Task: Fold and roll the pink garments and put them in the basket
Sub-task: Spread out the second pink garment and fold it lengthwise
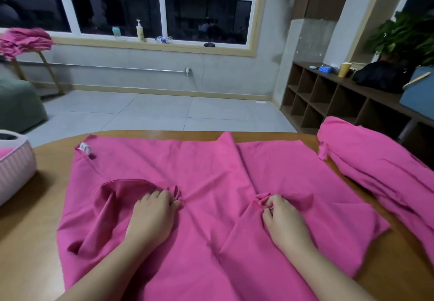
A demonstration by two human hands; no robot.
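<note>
A large bright-pink garment of thin, soft cloth (206, 178) lay spread flat on the round, brown wooden worktop (42, 218), filling most of the near side and running off the bottom of the view. Its long axis ran left to right, with a small white label (83, 147) at the far left corner. The left hand (152, 216) pinched a small tuft of cloth in curled fingers (175, 201) left of centre; the right hand (285, 223) pinched a similar tuft right of centre. The fabric looked light, limp and easily creased — it would likely sag unless held at two well-apart points, edges or corners being the better hold. A second pink garment, loosely folded (375, 160), lay at the worktop's right edge. A pink-and-white striped fabric basket (14, 171) sat at the left — part out of view.
</note>
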